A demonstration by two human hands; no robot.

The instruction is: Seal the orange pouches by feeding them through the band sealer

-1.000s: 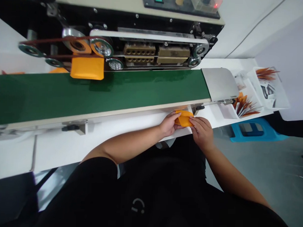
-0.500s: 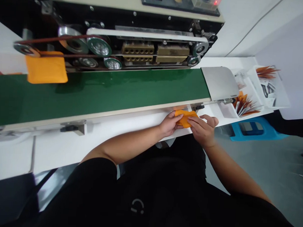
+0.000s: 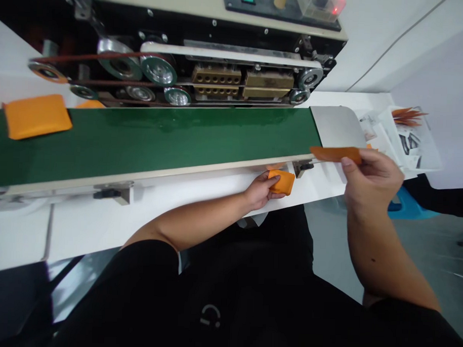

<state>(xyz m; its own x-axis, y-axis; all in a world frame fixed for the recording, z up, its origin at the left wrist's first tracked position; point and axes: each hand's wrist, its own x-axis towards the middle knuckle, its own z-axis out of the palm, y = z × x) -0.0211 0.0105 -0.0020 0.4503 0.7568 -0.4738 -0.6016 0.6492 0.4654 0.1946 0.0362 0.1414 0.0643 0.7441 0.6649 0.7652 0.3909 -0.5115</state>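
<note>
My left hand [image 3: 262,191] is closed on an orange packet [image 3: 283,182], held low in front of the conveyor's near edge. Off to the right, my right hand [image 3: 373,181] pinches a second orange packet [image 3: 334,154], seen nearly edge-on and darker. That packet is over the right end of the green conveyor belt [image 3: 202,132], by the metal end plate [image 3: 337,127]. At the belt's far left lies another orange packet [image 3: 38,117], clear of the rollers. Whatever is inside the packets cannot be seen.
Behind the belt stands a sealing machine [image 3: 235,57] with rollers, drive bands and brass blocks. White bins [image 3: 425,150] at the right hold orange packets and printed slips. A blue stool [image 3: 414,207] is partly hidden by my right arm. A knobbed bracket [image 3: 115,194] juts below the belt.
My right hand has left the packet in my left hand and moved right and up, now pinching another packet. The packet on the belt has travelled left, out of the rollers.
</note>
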